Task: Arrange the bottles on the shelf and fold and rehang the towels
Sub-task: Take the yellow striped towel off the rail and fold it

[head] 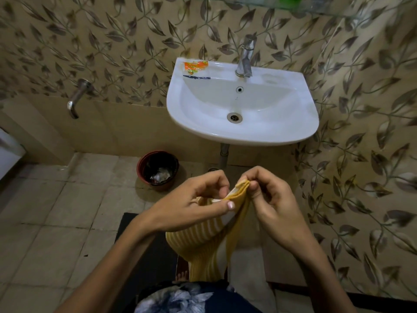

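We stand facing the sink (293, 132), looking down. Both hands are raised in front of us at about waist height, close together, pinching the top edge of the yellow striped towel (203, 242).

Left hand (198, 199): closed on the towel, thumb and fingers clamped over the upper hem where a white inner face shows. Right hand (268, 195): also closed, fingertips pinching the folded corner just beside the left thumb. The two hands almost touch; only the doubled edge of cloth sits between them.

The relation that matters: the towel hangs straight down from the pinch, its long axis running from the hands toward our body and the floor. The gathered top edge lies between the hands, so neither is clearly nearer. We judge the next fold needs the hands to part along that edge (or one to drop lower along the hanging length).

Materials: the towel looks soft and thin, yellow with narrow white stripes running lengthwise, draping in loose folds. Sink is glossy white ceramic with a chrome tap (246, 57); an orange sachet (195, 66) lies on its rim. Wall tiles carry a leaf pattern. A red-brown bin (142, 168) sits on the pale floor tiles below. A glass shelf (338, 10) is only partly in view at the top; bottles cannot be made out clearly.
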Motion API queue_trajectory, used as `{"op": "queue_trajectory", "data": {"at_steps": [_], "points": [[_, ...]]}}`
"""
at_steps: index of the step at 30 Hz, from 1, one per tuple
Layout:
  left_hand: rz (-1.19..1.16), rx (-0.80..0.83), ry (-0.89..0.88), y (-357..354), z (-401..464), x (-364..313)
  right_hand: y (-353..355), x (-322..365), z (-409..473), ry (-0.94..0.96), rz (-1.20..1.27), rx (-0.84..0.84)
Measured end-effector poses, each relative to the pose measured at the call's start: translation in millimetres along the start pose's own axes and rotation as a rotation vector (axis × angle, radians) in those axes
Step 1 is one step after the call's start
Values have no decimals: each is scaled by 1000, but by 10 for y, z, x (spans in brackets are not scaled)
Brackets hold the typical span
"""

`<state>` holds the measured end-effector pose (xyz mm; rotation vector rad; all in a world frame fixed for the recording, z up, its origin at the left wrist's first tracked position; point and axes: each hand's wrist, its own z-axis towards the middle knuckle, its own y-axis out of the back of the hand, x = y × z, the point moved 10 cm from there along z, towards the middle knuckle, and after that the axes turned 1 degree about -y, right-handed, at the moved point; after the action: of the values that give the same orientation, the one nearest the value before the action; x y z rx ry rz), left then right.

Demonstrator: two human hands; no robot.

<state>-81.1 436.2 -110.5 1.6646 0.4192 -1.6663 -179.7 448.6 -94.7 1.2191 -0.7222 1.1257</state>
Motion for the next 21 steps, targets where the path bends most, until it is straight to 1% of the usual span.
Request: {"op": "queue_trajectory", "data": {"at_steps": [2, 3, 5, 7, 9, 10, 12, 14, 17, 21], "points": [[-28, -5, -30, 21, 42, -6, 95, 105, 42, 42, 0, -68], [9, -11, -38, 48, 57, 7, 163, 144, 58, 55, 1, -112], [197, -37, -43, 146, 52, 71, 355, 183, 80, 65, 19, -233], [462, -36, -18, 229, -4, 189, 625, 164, 85, 52, 49, -386], [658, 25, 70, 263, -69, 391, 919, 132, 70, 42, 75, -539], [694, 74, 135, 267, -109, 520, 1038, 133, 64, 48, 75, -593], [661, 171, 263, 260, -198, 751, 1178, 167, 69, 76, 52, -641], [629, 187, 339, 318, -267, 887, 1234, 190, 82, 93, 28, -646], [661, 108, 404, 548, -341, 958, 1318, 164, 68, 98, 11, -680], [665, 16, 361, 768, -384, 839, 1468, 113, 10, 101, -10, -736]]}}
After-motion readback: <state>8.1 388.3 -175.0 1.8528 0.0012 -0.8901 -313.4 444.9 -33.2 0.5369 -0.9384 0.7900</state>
